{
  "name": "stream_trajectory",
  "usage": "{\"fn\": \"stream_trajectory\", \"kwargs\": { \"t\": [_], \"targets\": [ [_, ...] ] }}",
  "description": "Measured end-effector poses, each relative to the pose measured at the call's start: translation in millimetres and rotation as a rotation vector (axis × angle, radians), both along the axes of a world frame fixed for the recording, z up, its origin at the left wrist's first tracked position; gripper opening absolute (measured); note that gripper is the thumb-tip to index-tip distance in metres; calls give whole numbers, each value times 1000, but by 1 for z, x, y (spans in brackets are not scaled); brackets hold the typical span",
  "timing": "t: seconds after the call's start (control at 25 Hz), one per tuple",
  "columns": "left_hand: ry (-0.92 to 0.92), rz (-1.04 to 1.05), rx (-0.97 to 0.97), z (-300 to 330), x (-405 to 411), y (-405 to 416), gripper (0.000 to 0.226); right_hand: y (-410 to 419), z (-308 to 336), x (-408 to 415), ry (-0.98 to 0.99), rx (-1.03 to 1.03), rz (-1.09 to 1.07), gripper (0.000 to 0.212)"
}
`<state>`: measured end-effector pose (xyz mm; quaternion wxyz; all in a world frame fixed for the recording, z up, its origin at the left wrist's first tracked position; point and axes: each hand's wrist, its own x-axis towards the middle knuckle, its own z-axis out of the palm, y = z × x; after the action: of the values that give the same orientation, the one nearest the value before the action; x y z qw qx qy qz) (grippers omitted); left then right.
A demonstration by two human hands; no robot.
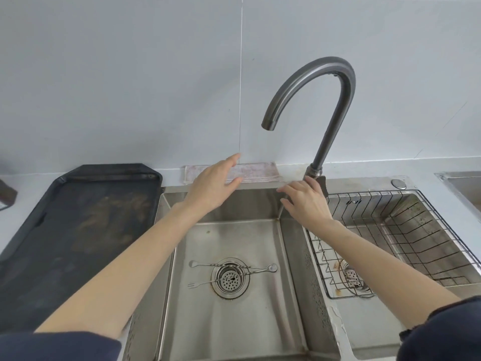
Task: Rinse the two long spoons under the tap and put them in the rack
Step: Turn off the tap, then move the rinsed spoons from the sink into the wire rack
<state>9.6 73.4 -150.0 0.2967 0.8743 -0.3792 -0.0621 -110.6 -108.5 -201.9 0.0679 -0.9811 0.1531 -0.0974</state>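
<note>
Head view looks down on a steel double sink (291, 256) set in a pale bench (364, 168), with a grey tiled wall behind. The two long spoons lie in the bottom of the left basin, crossed over the round drain strainer (230, 278): one spoon (272, 268) has its small bowl to the right of the drain and a forked end at the lower left, the other spoon (194, 263) has its bowl to the left, and their twisted handles overlap above the strainer. Neither hand touches them. The left hand (212, 187) hovers above the back of the left basin, its fingers (233, 159) spread apart and holding nothing, reaching toward the wall. The right hand (305, 201) is at the base of the tap (335, 105), fingers loosely apart and lying on or just beside the dark lever there; whether they grip it I cannot tell. The tap's curved spout ends above the left basin, and no water stream is visible. The wire rack (406, 230) sits in the right basin and holds no spoons. A folded cloth (257, 171) lies along the wall behind the sink. A dark tray (78, 230) rests on the bench left of the sink. Dark sleeves (442, 334) show at the bottom edge.
</note>
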Motion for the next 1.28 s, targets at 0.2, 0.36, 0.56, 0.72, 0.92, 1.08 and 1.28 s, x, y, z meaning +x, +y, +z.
{"fn": "stream_trajectory", "kwargs": {
  "t": [0.2,0.36,0.56,0.72,0.92,1.08,1.28],
  "targets": [
    [53,8,245,-61,-6,32,50,29,-35,5,109,93,82,30],
    [147,-12,399,-107,-9,49,45,43,-70,6,246,145,79,31],
    [253,-27,518,-161,-15,62,42,54,-111,5,414,232,39,32],
    [326,-41,584,-203,-21,68,37,60,-139,3,523,277,19,31],
    [355,-16,627,-235,-29,71,29,64,-172,6,661,213,91,30],
    [377,-26,626,-252,-31,72,30,69,-187,8,736,182,123,29],
    [382,-12,628,-262,-32,72,27,70,-199,8,726,145,128,27]
  ]
}}
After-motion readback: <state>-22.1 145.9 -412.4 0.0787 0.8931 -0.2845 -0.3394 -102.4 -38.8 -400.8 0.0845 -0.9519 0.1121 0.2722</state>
